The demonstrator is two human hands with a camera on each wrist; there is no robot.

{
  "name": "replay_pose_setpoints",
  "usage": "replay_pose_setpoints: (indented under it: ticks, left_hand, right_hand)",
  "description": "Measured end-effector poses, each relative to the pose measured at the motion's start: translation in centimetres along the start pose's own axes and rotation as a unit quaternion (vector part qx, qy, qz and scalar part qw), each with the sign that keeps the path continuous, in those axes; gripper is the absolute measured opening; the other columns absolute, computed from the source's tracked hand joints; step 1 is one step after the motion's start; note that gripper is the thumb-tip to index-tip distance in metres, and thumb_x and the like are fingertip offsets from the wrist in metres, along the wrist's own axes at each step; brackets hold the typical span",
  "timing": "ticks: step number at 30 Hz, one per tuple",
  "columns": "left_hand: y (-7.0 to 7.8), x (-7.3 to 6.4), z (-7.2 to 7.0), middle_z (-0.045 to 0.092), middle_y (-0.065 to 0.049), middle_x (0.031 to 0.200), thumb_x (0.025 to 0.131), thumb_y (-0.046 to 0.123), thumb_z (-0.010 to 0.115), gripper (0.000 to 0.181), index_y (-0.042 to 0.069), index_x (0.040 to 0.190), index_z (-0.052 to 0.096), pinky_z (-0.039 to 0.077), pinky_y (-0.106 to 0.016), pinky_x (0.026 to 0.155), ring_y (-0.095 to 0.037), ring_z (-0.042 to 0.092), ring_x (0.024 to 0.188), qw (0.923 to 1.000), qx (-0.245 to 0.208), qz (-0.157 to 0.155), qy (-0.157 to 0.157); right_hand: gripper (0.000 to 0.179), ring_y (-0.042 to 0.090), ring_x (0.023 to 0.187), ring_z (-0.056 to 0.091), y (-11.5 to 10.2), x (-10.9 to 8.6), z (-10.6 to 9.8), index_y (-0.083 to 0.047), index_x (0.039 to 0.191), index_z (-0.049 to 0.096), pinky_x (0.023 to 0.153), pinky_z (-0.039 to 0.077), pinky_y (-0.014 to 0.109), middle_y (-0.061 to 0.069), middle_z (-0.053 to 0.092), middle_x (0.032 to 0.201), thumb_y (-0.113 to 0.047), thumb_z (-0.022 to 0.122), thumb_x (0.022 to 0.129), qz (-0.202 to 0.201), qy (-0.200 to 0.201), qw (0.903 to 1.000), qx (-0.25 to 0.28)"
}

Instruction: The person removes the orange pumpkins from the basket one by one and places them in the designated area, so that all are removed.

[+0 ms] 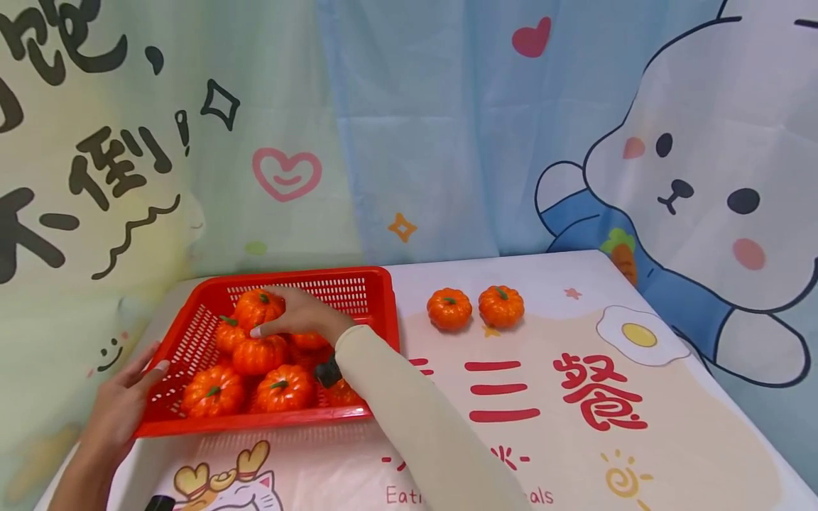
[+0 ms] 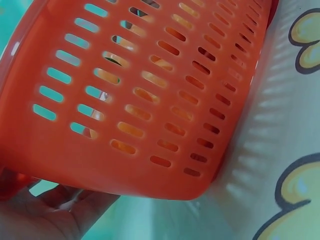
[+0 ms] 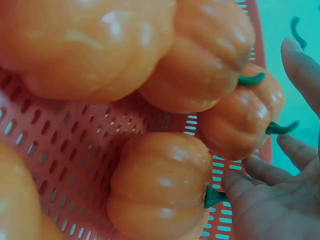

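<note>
Left hand [image 1: 121, 401] has the basket [image 1: 255, 426] by its left rim, thumb on one side and fingers on the other, with the heap of pumpkins [image 1: 214, 392] inside, just to the right of that grip. Next over, the right hand [image 1: 305, 316] is in above the heap, thumb and fingers spread by the right side of the top pumpkin [image 1: 257, 309] — honestly can't tell if it's touching. Right of that hand, outside the basket, two more pumpkins [image 1: 449, 310] sit side by side on the table [image 1: 575, 468].
</note>
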State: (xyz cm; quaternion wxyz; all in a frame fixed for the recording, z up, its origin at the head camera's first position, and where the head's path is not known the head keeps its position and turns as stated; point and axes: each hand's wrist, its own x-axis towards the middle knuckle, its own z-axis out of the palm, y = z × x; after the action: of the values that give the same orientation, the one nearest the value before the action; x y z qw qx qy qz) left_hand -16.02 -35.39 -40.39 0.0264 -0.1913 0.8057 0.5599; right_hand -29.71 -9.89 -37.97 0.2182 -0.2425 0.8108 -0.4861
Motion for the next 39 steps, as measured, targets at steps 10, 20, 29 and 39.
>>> replay_pose_setpoints:
  ticks: [10, 20, 29, 39]
  left_hand:
    - [0.0, -0.2, 0.2, 0.021, -0.03, 0.153, 0.101, 0.045, 0.045, 0.068, 0.021, 0.156, 0.015, 0.057, -0.027, 0.069, 0.003, 0.055, 0.08, 0.9999, 0.014, 0.005, 0.003]
    - [-0.1, -0.2, 0.0, 0.02, -0.03, 0.154, 0.102, 0.043, 0.043, 0.065, 0.021, 0.155, 0.013, 0.055, -0.021, 0.07, 0.01, 0.05, 0.078, 0.9997, 0.02, 0.012, 0.0]
    - [-0.1, -0.2, 0.0, 0.02, -0.03, 0.153, 0.101, 0.045, 0.044, 0.067, 0.022, 0.155, 0.012, 0.055, -0.022, 0.07, 0.009, 0.051, 0.079, 0.9997, 0.021, 0.013, -0.001]
    - [-0.1, -0.1, 0.0, 0.021, -0.03, 0.153, 0.101, 0.043, 0.044, 0.067, 0.02, 0.156, 0.012, 0.056, -0.024, 0.069, 0.008, 0.054, 0.077, 0.9999, 0.005, 0.013, -0.006]
  right_hand:
    - [0.075, 0.015, 0.128, 0.045, 0.5, 1.0, 0.8, -0.017, 0.149, 0.042, 0.102, 0.04, 0.028, 0.0, 0.048, 0.143, -0.033, 0.077, 0.084, -0.003, 0.053, 0.997, -0.057]
    - [0.069, 0.015, 0.129, 0.044, 0.5, 1.6, 1.5, -0.017, 0.146, 0.047, 0.102, 0.039, 0.025, 0.0, 0.049, 0.142, -0.03, 0.078, 0.085, -0.003, 0.079, 0.9936, -0.08]
    - [0.06, 0.015, 0.117, 0.052, 0.4, 1.6, 2.1, -0.017, 0.138, 0.055, 0.095, 0.046, 0.029, -0.001, 0.053, 0.135, -0.034, 0.077, 0.085, 0.016, 0.126, 0.9912, -0.036]
    - [0.059, 0.013, 0.111, 0.054, 0.6, 1.1, 1.7, -0.017, 0.139, 0.055, 0.09, 0.048, 0.028, -0.002, 0.054, 0.132, -0.031, 0.076, 0.086, 0.015, 0.13, 0.9913, -0.014]
